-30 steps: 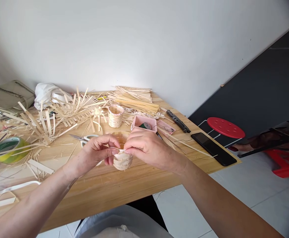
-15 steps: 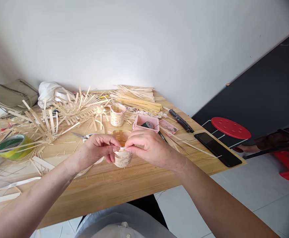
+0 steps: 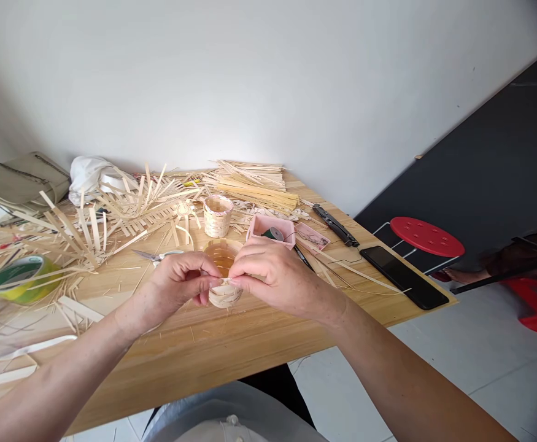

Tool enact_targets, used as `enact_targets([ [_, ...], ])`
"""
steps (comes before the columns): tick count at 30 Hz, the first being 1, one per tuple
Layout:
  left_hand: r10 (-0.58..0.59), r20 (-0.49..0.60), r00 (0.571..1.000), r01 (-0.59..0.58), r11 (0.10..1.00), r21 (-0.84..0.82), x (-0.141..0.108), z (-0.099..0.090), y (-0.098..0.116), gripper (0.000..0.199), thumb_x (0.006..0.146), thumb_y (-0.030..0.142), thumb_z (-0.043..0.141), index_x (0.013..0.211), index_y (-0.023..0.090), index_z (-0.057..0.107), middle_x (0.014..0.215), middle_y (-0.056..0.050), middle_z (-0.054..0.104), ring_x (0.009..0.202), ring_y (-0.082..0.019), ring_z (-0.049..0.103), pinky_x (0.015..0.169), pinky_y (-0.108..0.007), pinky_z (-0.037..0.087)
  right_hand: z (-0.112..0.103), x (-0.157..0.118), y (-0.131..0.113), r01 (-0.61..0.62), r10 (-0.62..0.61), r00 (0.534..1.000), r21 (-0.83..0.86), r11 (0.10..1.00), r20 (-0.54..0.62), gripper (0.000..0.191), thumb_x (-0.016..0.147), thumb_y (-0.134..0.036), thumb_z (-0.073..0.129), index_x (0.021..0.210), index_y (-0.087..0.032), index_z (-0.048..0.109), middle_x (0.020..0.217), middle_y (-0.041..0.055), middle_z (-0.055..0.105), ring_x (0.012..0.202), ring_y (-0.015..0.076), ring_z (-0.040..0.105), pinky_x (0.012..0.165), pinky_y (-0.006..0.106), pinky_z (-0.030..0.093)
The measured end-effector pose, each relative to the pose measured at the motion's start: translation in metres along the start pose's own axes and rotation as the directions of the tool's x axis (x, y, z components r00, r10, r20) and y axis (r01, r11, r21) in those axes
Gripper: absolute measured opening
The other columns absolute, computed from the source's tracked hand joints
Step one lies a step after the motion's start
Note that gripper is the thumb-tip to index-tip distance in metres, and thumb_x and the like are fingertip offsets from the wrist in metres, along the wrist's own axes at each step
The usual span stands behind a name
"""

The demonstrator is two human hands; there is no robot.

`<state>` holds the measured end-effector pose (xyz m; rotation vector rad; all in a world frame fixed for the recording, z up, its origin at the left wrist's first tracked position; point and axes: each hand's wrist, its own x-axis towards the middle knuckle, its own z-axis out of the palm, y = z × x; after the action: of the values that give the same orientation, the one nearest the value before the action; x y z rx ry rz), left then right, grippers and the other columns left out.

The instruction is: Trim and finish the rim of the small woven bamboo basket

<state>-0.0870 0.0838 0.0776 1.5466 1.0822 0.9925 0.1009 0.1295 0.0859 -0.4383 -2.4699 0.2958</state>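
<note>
A small woven basket (image 3: 224, 296) of pale wooden strips is between my hands near the table's front. My left hand (image 3: 180, 279) pinches its near rim from the left, thumb and forefinger closed on the edge. From the right, my right hand (image 3: 272, 273) pinches the same rim close beside it, its fingers partly covering the basket's far side. What lies between the fingertips is too small to make out. Behind it stands a second woven basket (image 3: 217, 220) with a pinkish trim round its rim. Scissors (image 3: 151, 256) lie partly behind my left hand.
Loose wooden strips (image 3: 125, 209) cover the table's left and back. A pink box (image 3: 268, 228) holds a thread spool (image 3: 275, 234). A folding knife (image 3: 335, 224) and a phone (image 3: 404, 277) lie right. Tape (image 3: 24, 277) sits left. A red stool (image 3: 427, 237) stands beyond the table.
The basket tips slightly toward me, and its near wall shows less. Both hands stay pinched at the rim, with small finger shifts. The view has moved a little.
</note>
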Motion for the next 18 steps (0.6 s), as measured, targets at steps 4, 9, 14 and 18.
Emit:
enact_targets([
  [4,0.109,0.003,0.994,-0.108,0.981,0.160,-0.003,-0.002,-0.002,0.021,0.076,0.032,0.064,0.068,0.013,0.063,0.059,0.001,0.056,0.044,-0.007,0.054,0.043,-0.017,0.046,-0.002,0.000,-0.002,0.019,-0.019,1.000,-0.025,1.000,0.013,0.014,0.081,-0.011,0.062,0.068,-0.015,0.062,0.064,-0.0003,0.061,0.066,0.0126,0.054,0.064,0.026,0.040],
  [9,0.400,0.097,0.912,-0.388,0.758,0.524,-0.009,-0.007,-0.001,0.017,0.085,0.024,0.053,0.076,0.017,0.066,0.063,-0.002,0.060,0.053,-0.010,0.058,0.051,-0.019,0.047,-0.021,-0.002,-0.006,0.104,-0.104,0.994,-0.034,0.994,0.014,0.016,0.092,-0.019,0.048,0.088,-0.015,0.063,0.083,0.0059,0.065,0.080,0.0161,0.057,0.073,0.030,0.045],
  [14,0.563,0.250,0.788,-0.559,0.484,0.673,-0.018,-0.013,-0.001,0.018,0.085,0.012,0.050,0.088,0.020,0.066,0.077,-0.004,0.066,0.066,-0.011,0.061,0.060,-0.020,0.047,-0.037,-0.009,-0.013,0.192,-0.192,0.981,-0.175,0.966,0.017,0.034,0.093,-0.007,0.029,0.096,-0.018,0.061,0.074,0.0024,0.061,0.073,0.0142,0.053,0.066,0.027,0.044],
  [18,0.571,0.322,0.755,-0.597,0.397,0.697,-0.025,-0.017,-0.006,0.025,0.085,0.008,0.048,0.099,0.021,0.063,0.084,-0.004,0.066,0.068,-0.011,0.061,0.062,-0.019,0.046,-0.039,-0.012,-0.016,0.169,-0.161,0.986,-0.222,0.960,0.053,0.035,0.091,-0.004,0.031,0.113,-0.018,0.054,0.071,0.0003,0.056,0.068,0.0121,0.050,0.065,0.025,0.043],
])
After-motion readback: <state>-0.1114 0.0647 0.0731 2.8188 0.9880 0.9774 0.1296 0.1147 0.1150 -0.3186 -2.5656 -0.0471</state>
